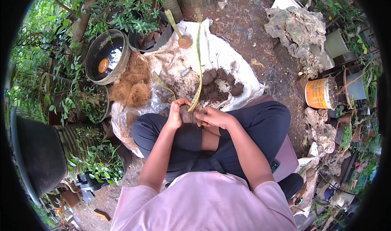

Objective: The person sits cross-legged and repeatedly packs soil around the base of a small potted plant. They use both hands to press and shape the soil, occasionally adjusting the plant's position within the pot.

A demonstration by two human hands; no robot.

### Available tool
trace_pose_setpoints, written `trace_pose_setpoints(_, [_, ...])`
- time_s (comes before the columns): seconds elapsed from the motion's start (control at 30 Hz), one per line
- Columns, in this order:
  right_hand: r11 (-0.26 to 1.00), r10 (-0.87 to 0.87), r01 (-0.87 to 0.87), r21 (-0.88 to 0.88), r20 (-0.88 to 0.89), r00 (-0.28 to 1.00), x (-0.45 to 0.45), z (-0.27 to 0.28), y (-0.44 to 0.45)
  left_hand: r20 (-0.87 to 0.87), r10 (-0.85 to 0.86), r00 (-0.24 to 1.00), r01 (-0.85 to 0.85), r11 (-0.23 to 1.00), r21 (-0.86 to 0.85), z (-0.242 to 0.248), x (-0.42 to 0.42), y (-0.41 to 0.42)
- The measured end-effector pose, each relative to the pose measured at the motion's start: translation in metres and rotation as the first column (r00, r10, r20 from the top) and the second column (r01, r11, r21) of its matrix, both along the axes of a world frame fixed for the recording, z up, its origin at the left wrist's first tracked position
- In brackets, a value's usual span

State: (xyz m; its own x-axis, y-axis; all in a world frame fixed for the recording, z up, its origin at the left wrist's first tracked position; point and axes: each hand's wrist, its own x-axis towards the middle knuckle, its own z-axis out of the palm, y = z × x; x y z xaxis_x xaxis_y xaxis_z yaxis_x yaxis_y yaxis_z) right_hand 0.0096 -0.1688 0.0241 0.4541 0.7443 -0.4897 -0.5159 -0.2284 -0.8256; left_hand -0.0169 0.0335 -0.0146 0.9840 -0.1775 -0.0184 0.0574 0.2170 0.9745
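Note:
Both hands hold a ball of dark soil (185, 115) above my crossed legs. My left hand (175, 113) cups its left side, and my right hand (214, 117) presses on its right. A long yellow-edged leaf, like a snake plant's (199, 69), rises from the ball between the hands. Just beyond, a white woven sack (224, 52) bears dark soil lumps (210, 92). On its far part rests a fibre-wrapped ball (184, 42) with a leaf upright in it. A shorter curved leaf (163, 84) lies near my left hand, and a small grey cylinder (185, 72) lies farther off.
Brown coconut fibre (134, 87) is heaped left of the sack, beside a clear plastic bag (122, 118). Behind it stands a round basin (107, 58) of dark water. To the right are a rugged rock (299, 32) and an orange bucket (319, 93). Potted plants surround the area.

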Motion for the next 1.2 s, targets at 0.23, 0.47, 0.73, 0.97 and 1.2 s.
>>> trace_pose_setpoints(0.23, [0.989,-0.013,0.021,-0.149,0.06,0.998,-0.005,0.001,0.002,0.059,-0.058,0.997,0.046,0.98,0.193,-0.006,0.01,0.001])
trace_pose_setpoints(0.47, [0.959,0.081,0.016,-0.283,0.329,0.941,-0.001,-0.026,0.001,0.115,0.01,0.993,-0.037,0.972,0.232,-0.004,0.006,-0.001])
trace_pose_setpoints(0.73, [0.957,0.098,0.04,-0.288,0.449,0.888,0.0,-0.023,-0.009,0.197,-0.015,0.98,-0.068,0.91,0.409,0.005,0.005,-0.005])
trace_pose_setpoints(0.97, [0.897,0.141,0.106,-0.43,0.503,0.853,0.0,-0.009,-0.006,0.094,0.072,0.993,-0.087,0.983,0.165,-0.005,0.005,-0.01])
trace_pose_setpoints(1.2, [0.946,-0.273,0.286,-0.153,0.098,0.957,-0.005,-0.018,0.01,-0.12,0.148,0.982,-0.149,0.989,0.001,-0.017,0.012,-0.013])
